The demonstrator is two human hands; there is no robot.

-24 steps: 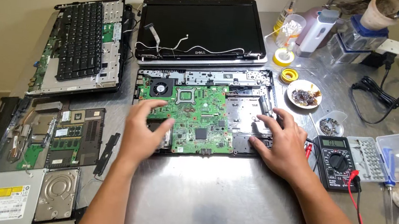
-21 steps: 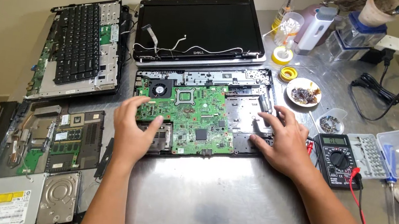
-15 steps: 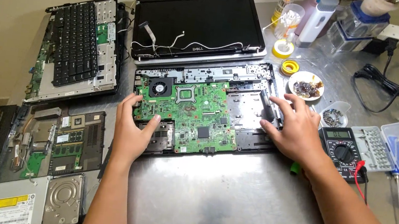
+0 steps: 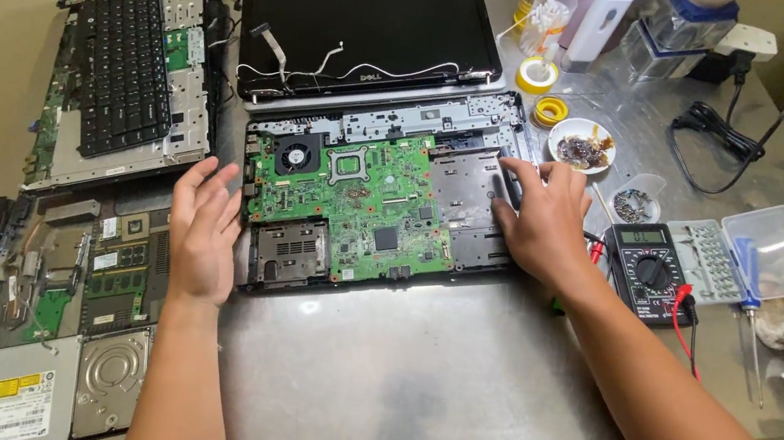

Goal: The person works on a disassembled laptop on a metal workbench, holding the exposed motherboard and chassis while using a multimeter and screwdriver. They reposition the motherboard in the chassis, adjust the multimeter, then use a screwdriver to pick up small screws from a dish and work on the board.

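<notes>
an opened laptop base (image 4: 484, 131) is seen lying on a steel table (image 4: 422, 375), with a green motherboard (image 4: 354, 205) seated in its left and middle part. the left hand (image 4: 204, 231) is held open, fingers straight and together, just beside the left edge of the base; nothing is grasped by it, and whether its fingertips touch the casing cannot be told. the right hand (image 4: 538, 219) is laid flat, palm down, on the right part of the base, just right of the motherboard; its fingers are spread over the dark metal bay, and nothing is seen to be clenched in it (what lies under the palm is hidden).

behind the base, a black screen panel (image 4: 367, 25) is propped, with loose cables draped over its lower edge. to the left, a detached keyboard assembly (image 4: 124, 74) is laid on the table, and below it a second dismantled chassis (image 4: 64, 258), a hard drive (image 4: 109, 379) and an optical drive (image 4: 16, 392) are placed. just right of the right wrist, a black multimeter (image 4: 647, 274) is set, its red lead trailing toward the table edge. a clear plastic parts box (image 4: 746, 252) is found beside it, and a small white dish (image 4: 582, 144) is placed near the back right corner of the base, with rolls of yellow tape (image 4: 537, 75) behind it.
</notes>
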